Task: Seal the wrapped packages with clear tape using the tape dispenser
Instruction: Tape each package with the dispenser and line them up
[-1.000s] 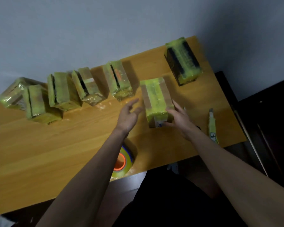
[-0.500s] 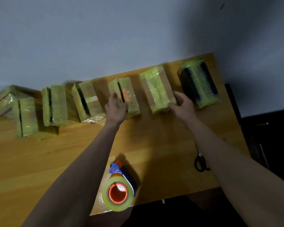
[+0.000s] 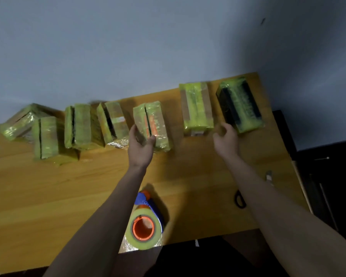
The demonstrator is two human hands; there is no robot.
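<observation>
Several yellow-green wrapped packages stand in a row along the wall side of the wooden table (image 3: 48,196). My left hand (image 3: 140,145) grips the near end of a package with orange print (image 3: 154,122), thumb on its right face. My right hand (image 3: 227,139) hovers with loosely curled fingers and holds nothing, just in front of a taped package (image 3: 196,107) and beside a dark package (image 3: 240,103). The tape dispenser (image 3: 145,222), blue with an orange core and a roll of clear tape, lies at the near table edge between my forearms.
More packages (image 3: 80,126) (image 3: 46,136) (image 3: 113,122) (image 3: 18,122) crowd the far left. Black scissors (image 3: 239,199) lie partly under my right forearm, and a small cutter (image 3: 269,176) lies near the right edge. A dark cabinet (image 3: 328,186) stands to the right.
My right hand has let go of the taped package, which now stands in the row at the back. My left hand has taken hold of the package with orange print.
</observation>
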